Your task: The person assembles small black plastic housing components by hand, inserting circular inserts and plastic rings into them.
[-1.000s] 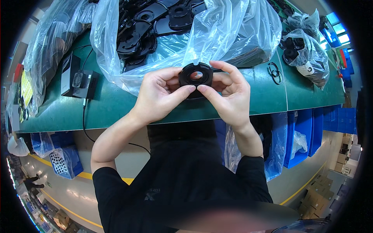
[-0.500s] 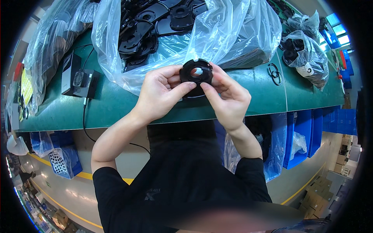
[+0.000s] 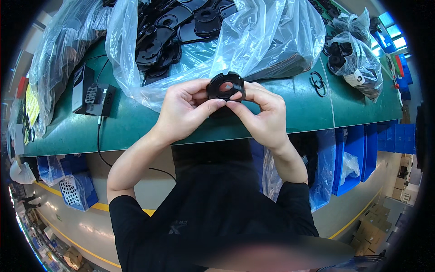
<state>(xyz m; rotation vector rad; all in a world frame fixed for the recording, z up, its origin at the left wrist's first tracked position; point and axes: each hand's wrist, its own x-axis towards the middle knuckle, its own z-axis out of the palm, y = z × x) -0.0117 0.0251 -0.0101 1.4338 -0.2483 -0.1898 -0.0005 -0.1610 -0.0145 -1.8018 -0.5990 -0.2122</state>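
Between my two hands is a round black plastic part (image 3: 232, 78) with a large central hole, held up above the near side of the green table (image 3: 136, 131). My left hand (image 3: 183, 109) grips its left edge, thumb at the lower rim and fingers behind. On the right edge, my right hand (image 3: 260, 111) is closed, its thumb near the left thumb and a fingertip showing at the hole. Beyond my hands lies an open clear plastic bag (image 3: 272, 41) with several black plastic parts (image 3: 156, 45) in it.
A black boxy device (image 3: 97, 97) with a cable stands at the left. Thin black rings (image 3: 318, 84) lie to the right, near a tied bag of black parts (image 3: 358, 68). More bagged parts (image 3: 63, 54) sit at the far left. Blue bins (image 3: 351, 174) are below the table's right edge.
The round part has turned slightly and shifted a little left in my hands. A right fingertip now shows at its hole. Both hands keep their hold.
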